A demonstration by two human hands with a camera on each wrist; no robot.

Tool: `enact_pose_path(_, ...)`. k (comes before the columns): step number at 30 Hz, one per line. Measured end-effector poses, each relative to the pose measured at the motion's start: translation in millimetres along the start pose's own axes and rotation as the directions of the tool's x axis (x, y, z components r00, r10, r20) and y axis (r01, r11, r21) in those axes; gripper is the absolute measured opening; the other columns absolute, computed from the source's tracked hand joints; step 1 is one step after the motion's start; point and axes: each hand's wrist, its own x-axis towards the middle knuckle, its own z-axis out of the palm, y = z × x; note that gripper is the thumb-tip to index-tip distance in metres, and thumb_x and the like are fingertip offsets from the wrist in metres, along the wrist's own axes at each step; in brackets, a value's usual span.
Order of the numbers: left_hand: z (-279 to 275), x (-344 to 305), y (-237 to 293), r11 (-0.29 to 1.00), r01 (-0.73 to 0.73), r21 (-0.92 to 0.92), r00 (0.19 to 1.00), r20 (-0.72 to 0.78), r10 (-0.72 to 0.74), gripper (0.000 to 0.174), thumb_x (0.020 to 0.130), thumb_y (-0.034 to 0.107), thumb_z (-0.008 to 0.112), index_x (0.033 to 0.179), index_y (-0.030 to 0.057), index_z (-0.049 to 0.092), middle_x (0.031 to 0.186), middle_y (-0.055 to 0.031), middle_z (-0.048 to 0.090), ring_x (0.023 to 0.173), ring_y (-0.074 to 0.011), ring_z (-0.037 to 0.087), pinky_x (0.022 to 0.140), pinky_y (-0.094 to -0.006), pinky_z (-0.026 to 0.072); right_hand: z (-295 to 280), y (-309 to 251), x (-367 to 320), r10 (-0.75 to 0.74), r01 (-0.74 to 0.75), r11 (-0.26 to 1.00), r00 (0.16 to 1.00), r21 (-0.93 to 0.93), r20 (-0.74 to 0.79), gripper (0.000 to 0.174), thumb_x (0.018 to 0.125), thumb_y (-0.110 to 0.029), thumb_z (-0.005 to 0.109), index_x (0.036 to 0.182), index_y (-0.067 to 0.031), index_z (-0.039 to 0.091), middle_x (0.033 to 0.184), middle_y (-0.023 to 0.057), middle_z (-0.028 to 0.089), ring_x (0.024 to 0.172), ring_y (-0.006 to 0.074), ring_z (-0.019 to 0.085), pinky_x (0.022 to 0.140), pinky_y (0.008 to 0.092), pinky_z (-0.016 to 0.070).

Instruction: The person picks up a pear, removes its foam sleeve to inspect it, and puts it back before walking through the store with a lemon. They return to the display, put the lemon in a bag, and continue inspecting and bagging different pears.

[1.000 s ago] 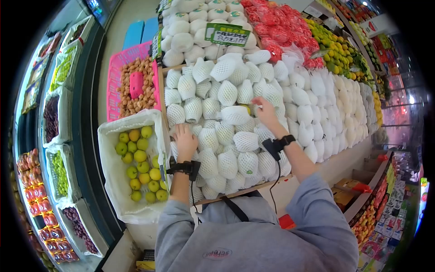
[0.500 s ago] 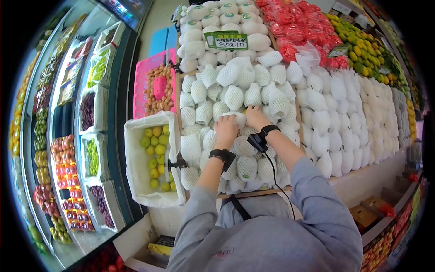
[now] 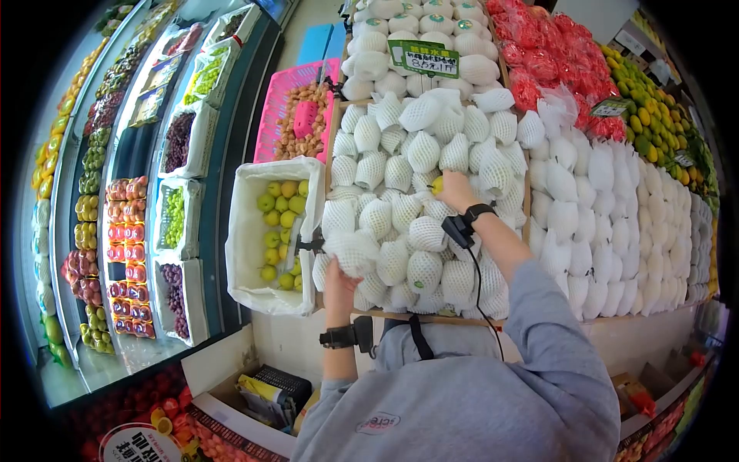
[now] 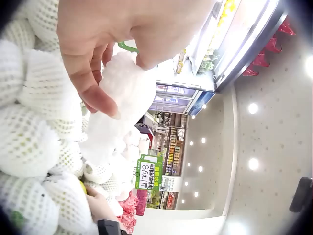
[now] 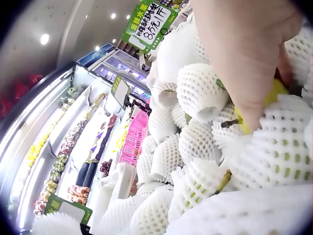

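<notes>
My left hand (image 3: 339, 291) pinches a white foam net (image 3: 352, 252) at the front left of the wrapped fruit. In the left wrist view, the thumb and fingers of this hand (image 4: 105, 46) hold the bunched white net (image 4: 120, 93); whether fruit is inside I cannot tell. Further back, my right hand (image 3: 459, 191) grips a bare yellow fruit (image 3: 437, 185) among the foam-wrapped ones (image 3: 423, 152). The right wrist view shows that hand's (image 5: 244, 54) thumb against the yellow fruit (image 5: 275, 94), whose dark stem sticks out beside a foam net.
Left of the wrapped fruit stand a white-lined crate (image 3: 248, 269) of yellow-green fruit and a pink basket (image 3: 269, 127). A green price sign (image 3: 425, 58) rises behind. Red-wrapped fruit (image 3: 550, 61) lies at the back right, more white-wrapped fruit (image 3: 593, 223) to the right.
From beside the right hand, my left hand has moved toward the front left, with a white net in its fingers. The right hand stays among the fruit, the yellow fruit now more visible.
</notes>
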Motion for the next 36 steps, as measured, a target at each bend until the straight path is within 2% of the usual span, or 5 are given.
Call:
enact_pose_path(6,22.8,3.0,-12.7,0.991,0.068,0.117,0.997,-0.035,-0.064,0.042,0.092,0.034,0.045,0.121,0.0044,0.038,0.105,-0.0098,0.053,0.085,-0.0205,0.062,0.064,-0.0319,0.0534,-33.1,0.7,-23.7,-0.023,0.089,0.830,0.992,0.551,-0.124,0.072,0.065,-0.038,0.076,0.117,0.0037,0.049,0.101,0.0215,0.060,0.091,0.0289,0.060,0.080,0.0349,0.0478)
enact_pose_path(12,19.4,34.4,-7.1,0.859,-0.001,0.513,1.000,-0.010,0.007,0.041,0.089,0.027,0.050,0.118,0.0022,0.036,0.091,-0.0067,0.046,0.067,-0.0128,0.053,0.056,-0.0252,0.0469,-100.0,-58.7,-101.1,-0.073,-0.206,-0.241,0.978,0.948,0.194,0.051,0.091,-0.038,0.045,0.124,0.0004,0.041,0.113,0.0188,0.054,0.091,0.0247,0.060,0.079,0.0333,0.0498)
enact_pose_path(15,2.7,48.4,-5.3,0.775,-0.215,0.594,0.976,0.108,0.188,0.037,0.087,0.018,0.054,0.116,0.0016,0.038,0.087,-0.0051,0.045,0.066,-0.0096,0.048,0.055,-0.0226,0.0425,-100.6,-70.0,-124.7,-0.213,-0.176,-0.434,0.973,0.884,0.089,0.046,0.094,-0.037,0.038,0.124,-0.0014,0.040,0.118,0.0178,0.052,0.102,0.0327,0.056,0.084,0.0409,0.0496)
enact_pose_path(22,10.9,100.1,12.4,0.437,-0.551,0.711,0.834,0.459,0.305,0.037,0.078,0.012,0.060,0.110,0.0006,0.046,0.100,-0.0141,0.051,0.089,-0.0263,0.051,0.078,-0.0342,0.0422,-71.0,-90.1,-159.3,-0.247,-0.155,-0.496,0.969,0.854,0.033,0.070,0.089,-0.060,0.023,0.123,-0.0016,0.043,0.086,0.0155,0.058,0.061,0.0214,0.053,0.055,0.0280,0.0407)
enact_pose_path(36,133.0,177.8,-10.4,-0.177,-0.750,0.638,0.531,0.739,0.415,0.042,0.074,0.023,0.064,0.110,0.0066,0.051,0.115,-0.0231,0.046,0.106,-0.0395,0.044,0.087,-0.0454,0.0372,-14.3,-116.4,-246.3,0.304,0.028,-0.559,0.937,0.829,0.174,0.054,0.086,-0.045,0.041,0.120,-0.0032,0.044,0.112,0.0204,0.053,0.088,0.0292,0.058,0.076,0.0356,0.0497)
